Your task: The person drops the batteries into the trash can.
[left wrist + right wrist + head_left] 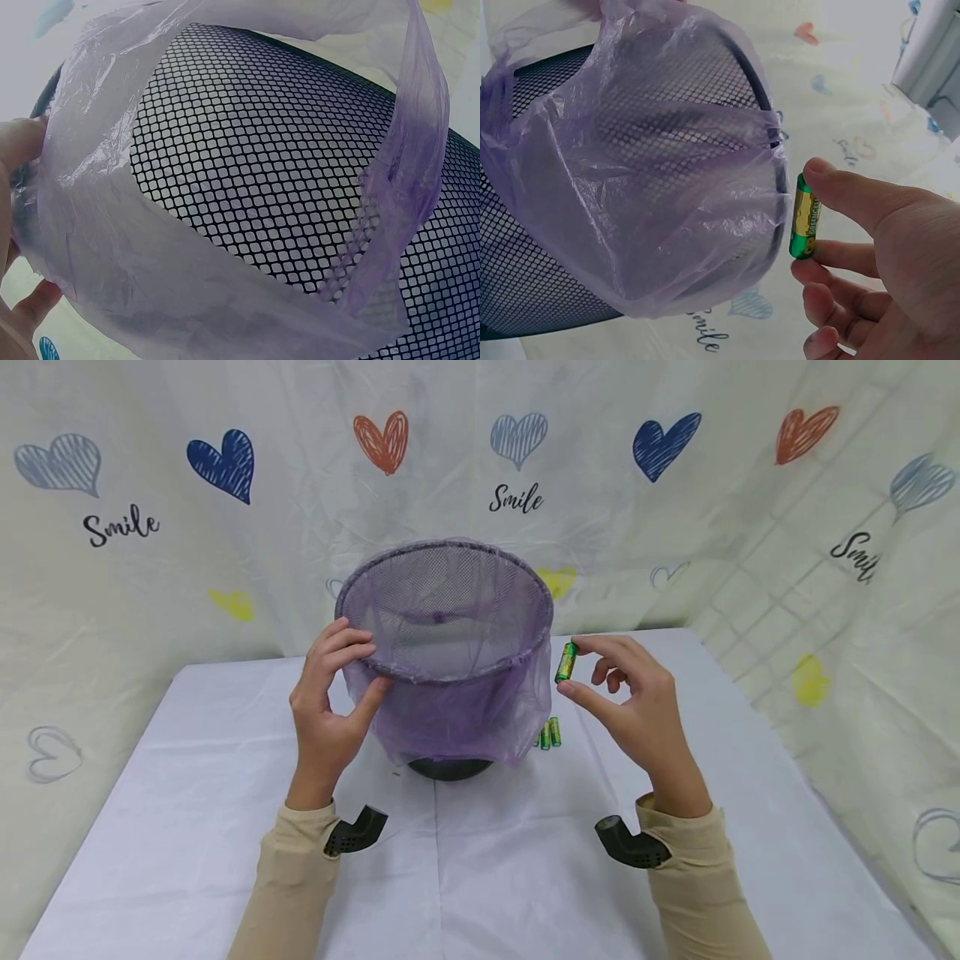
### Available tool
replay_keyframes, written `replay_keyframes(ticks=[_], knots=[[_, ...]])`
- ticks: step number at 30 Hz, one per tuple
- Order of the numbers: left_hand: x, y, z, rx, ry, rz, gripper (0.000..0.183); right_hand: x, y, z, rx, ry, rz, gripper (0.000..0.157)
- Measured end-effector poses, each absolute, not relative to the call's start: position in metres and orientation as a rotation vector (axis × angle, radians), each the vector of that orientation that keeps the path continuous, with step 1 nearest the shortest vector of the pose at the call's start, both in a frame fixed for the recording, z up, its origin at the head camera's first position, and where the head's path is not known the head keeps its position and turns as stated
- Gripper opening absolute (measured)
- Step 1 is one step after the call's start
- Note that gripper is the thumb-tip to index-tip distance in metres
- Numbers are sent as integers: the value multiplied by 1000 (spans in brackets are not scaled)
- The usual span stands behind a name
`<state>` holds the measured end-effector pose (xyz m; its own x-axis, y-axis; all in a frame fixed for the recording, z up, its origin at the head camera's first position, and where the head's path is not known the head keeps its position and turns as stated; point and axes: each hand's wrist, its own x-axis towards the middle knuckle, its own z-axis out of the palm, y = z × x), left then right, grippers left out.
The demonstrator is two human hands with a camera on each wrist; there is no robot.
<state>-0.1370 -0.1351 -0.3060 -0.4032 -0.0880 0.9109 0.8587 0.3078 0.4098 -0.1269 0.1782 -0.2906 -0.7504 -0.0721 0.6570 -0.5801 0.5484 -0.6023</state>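
A black mesh wastebasket (450, 769) stands on the table, its mesh plain in the left wrist view (247, 165). A thin purple plastic bag (457, 722) lines it and is folded over the rim, hanging loosely outside. My left hand (326, 702) grips the near left of the rim through the bag, thumb outside and fingers over the edge. Just right of the rim, my right hand (637, 702) pinches a green and yellow battery (805, 217) by its two ends between thumb and index finger. The battery is apart from the bag.
Several more green batteries (553, 732) stand on the white tablecloth (517, 860) right of the wastebasket, partly hidden by the bag. A pale curtain (600, 518) with printed hearts hangs behind the table. Black curved pieces (633, 843) sit at both wrists.
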Motion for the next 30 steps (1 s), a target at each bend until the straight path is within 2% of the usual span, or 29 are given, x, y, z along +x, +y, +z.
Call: replay_keyframes(ticks=[8, 17, 24, 30], knots=[[-153, -143, -324, -714, -1622, -1264, 44, -129, 172, -282, 533, -2176, 1136, 46], [-135, -134, -305, -708, -1616, -1272, 41, -128, 163, -273, 579, -2142, 1202, 47], [-153, -144, -325, -714, -1624, -1259, 42, -131, 158, -271, 585, -2133, 1197, 46], [-145, -140, -316, -712, -1619, -1250, 42, -134, 154, -268, 594, -2129, 1199, 46]])
